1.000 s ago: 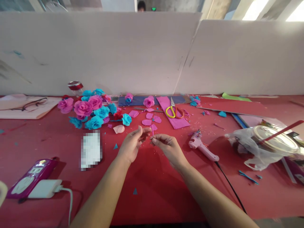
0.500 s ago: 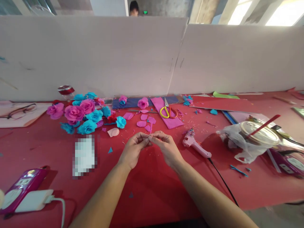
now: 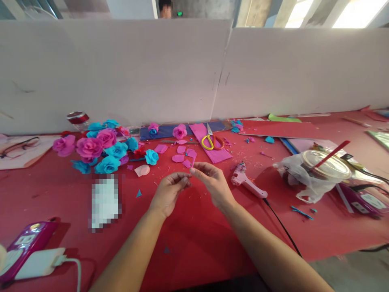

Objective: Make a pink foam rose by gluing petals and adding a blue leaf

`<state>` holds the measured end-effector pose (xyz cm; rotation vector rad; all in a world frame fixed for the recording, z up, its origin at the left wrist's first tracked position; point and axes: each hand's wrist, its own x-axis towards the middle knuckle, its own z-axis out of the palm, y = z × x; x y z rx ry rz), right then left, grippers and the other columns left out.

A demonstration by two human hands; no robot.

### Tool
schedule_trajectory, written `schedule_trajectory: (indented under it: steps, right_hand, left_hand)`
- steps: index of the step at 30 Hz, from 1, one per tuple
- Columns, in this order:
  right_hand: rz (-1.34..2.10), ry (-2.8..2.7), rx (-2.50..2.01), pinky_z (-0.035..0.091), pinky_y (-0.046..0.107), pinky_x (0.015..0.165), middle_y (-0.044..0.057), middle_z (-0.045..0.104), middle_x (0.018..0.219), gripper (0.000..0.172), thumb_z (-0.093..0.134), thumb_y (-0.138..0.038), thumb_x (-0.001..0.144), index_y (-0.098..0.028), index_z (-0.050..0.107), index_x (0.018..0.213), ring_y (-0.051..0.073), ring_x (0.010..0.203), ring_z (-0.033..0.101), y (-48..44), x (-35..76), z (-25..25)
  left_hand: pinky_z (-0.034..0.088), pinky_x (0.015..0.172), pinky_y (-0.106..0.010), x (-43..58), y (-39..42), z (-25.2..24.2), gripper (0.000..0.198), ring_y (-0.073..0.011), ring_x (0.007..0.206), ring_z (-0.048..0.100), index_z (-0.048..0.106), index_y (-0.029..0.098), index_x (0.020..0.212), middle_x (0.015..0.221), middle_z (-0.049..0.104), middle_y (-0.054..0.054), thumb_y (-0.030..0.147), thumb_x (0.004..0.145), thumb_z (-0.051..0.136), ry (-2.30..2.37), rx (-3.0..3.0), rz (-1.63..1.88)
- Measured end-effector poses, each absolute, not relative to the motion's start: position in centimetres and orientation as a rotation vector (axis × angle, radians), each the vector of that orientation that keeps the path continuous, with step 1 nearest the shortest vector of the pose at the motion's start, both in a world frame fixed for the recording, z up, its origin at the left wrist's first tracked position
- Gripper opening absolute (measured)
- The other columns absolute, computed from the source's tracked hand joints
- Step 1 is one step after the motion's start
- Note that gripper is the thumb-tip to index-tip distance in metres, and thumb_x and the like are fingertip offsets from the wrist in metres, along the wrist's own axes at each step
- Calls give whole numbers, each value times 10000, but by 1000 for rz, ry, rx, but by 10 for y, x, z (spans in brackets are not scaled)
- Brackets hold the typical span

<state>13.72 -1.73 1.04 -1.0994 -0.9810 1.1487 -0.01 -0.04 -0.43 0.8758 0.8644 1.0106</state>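
Note:
My right hand (image 3: 215, 182) pinches a narrow pink paper strip (image 3: 193, 160) between thumb and forefinger, its upper end sticking up past the fingertips. My left hand (image 3: 170, 193) is closed close beside it, thumb pressed to the fingers; what it holds, if anything, is too small to make out. Just beyond the hands lie several cut pink paper petals (image 3: 178, 158). Behind them is a folded pink paper piece (image 3: 219, 155), with scissors (image 3: 213, 142) with yellow and orange handles resting on it. A pink glue gun (image 3: 249, 183) lies right of my right hand.
Pink, blue and red paper roses (image 3: 89, 148) are bunched at the left. A plastic-bagged lidded bowl (image 3: 326, 164) stands right. Power strips (image 3: 28, 239) sit at both sides. A white partition (image 3: 121, 73) borders the red table (image 3: 194, 251); a person (image 3: 165, 9) is beyond it.
My hands have parted slightly at the fingertips. The left fingers have drawn a little down and away, while the right still pinches the pink strip. The camera view has shifted slightly.

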Motion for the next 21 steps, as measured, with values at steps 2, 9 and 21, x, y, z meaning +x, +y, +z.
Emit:
schedule_trajectory:
  steps: [2, 9, 21]
  right_hand:
    - [1140, -996, -1094, 432, 256, 671, 8, 645, 733, 235, 716, -388, 678, -172, 679, 762, 127, 690, 554, -17, 138, 11]
    - [1080, -1137, -1070, 441, 260, 675, 9, 593, 717, 192, 657, -368, 752, -179, 686, 731, 133, 709, 547, -17, 139, 4]
    - [1176, -1247, -989, 467, 246, 642, 20, 562, 768, 234, 566, -388, 827, -180, 672, 844, 116, 686, 532, -19, 138, 4]
  left_hand:
    - [450, 726, -265, 0, -1, -5, 209, -110, 650, 576, 711, 153, 726, 654, 644, -15, 279, 584, 798, 870, 911, 984]
    - [428, 893, -341, -3, -1, -10, 191, -167, 812, 640, 734, 187, 819, 828, 709, -51, 320, 681, 741, 797, 977, 874]
    - [428, 859, -322, -2, 0, -8, 168, -165, 780, 623, 741, 173, 736, 752, 716, -48, 286, 618, 778, 903, 1013, 937]
